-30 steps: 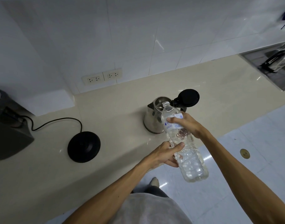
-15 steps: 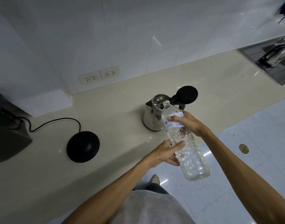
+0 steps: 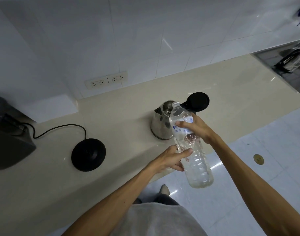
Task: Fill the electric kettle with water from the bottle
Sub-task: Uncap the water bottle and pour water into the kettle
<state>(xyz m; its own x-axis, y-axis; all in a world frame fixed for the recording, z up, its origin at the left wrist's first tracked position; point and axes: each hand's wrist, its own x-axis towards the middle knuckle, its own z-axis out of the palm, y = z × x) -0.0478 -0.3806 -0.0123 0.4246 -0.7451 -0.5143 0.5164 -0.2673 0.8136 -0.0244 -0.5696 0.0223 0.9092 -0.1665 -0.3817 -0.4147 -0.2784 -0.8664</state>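
Black against the pale worktop (image 3: 43,176), a round kettle base (image 3: 88,154) sits at left, well apart from the steel kettle (image 3: 161,125), whose lid (image 3: 198,101) stands flipped open. A person's left hand (image 3: 169,158) grips the clear bottle (image 3: 193,150) at mid-body; the right hand (image 3: 196,128) clasps its labelled shoulder, tilting the uncapped neck over the kettle's mouth.

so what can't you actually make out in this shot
- Water level inside the kettle: head view, the bottle neck crosses its opening.
- Whether water is flowing: the bottle mouth is too small to tell.
- Bottle label text: too small and partly under the right hand.
- Grey appliance at the left: cut off by the frame edge.
- Sink at the right: cut off by the edge.
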